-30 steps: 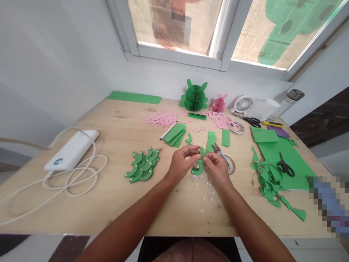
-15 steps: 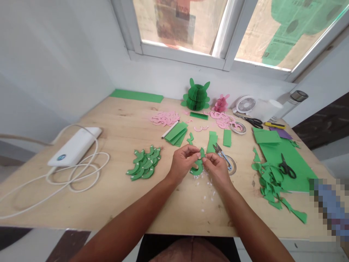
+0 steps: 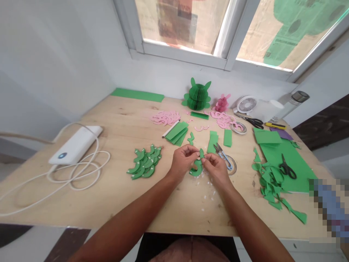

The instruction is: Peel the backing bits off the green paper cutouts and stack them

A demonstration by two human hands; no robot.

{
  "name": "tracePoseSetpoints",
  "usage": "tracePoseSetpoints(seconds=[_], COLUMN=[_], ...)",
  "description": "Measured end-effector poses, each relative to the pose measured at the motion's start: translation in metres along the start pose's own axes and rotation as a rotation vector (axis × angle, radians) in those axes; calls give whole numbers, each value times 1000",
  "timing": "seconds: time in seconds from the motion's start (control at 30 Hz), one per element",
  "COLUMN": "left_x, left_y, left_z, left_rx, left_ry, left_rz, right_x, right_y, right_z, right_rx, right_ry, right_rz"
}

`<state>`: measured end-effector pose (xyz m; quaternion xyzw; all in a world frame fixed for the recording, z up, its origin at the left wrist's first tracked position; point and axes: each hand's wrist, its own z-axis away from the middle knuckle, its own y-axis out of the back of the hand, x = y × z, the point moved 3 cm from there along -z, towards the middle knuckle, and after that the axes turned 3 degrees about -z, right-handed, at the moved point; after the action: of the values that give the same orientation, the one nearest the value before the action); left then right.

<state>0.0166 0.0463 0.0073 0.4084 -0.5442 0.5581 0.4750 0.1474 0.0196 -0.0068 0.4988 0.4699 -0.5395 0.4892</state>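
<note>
Between my two hands is a curved green paper piece, pinched by the fingertips from both sides. My left hand is closed on its left edge, and my right hand grips its right side. Just below the fingers lie more curved green pieces, partly hidden by the hands. Tiny white paper bits are scattered on the wood under my right hand. Small blue-handled scissors rest beside a tape roll, right of my right hand. A pile of curved green pieces with white tabs lies to the left.
A white power bank with a looped cable is at left. Pink paper cutouts, a green paper honeycomb figure and a small fan stand toward the wall. Green scraps and black scissors lie right.
Both hands stay in nearly the same place, still pinching the green piece, with only slight finger movement. The whole view has shifted a little.
</note>
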Motion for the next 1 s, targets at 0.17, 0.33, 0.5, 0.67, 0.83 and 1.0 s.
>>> tracePoseSetpoints(seconds=[0.17, 0.33, 0.5, 0.67, 0.83, 1.0], left_x=[-1, 0, 0, -1, 0, 2], left_y=[-1, 0, 1, 3, 3, 3], left_z=[0, -2, -3, -4, -4, -2], left_rx=[-20, -45, -39, -16, -2, 32], left_ry=[26, 20, 23, -6, -34, -60], left_rz=[28, 46, 43, 5, 1, -43], right_x=[3, 6, 8, 10, 7, 2], right_y=[1, 2, 1, 1, 0, -2], right_z=[-1, -2, -2, -3, -1, 0], right_rx=[5, 2, -8, -30, -45, -52], right_ry=[2, -3, -7, -26, -24, -34], right_rz=[13, 0, 6, 24, 37, 39])
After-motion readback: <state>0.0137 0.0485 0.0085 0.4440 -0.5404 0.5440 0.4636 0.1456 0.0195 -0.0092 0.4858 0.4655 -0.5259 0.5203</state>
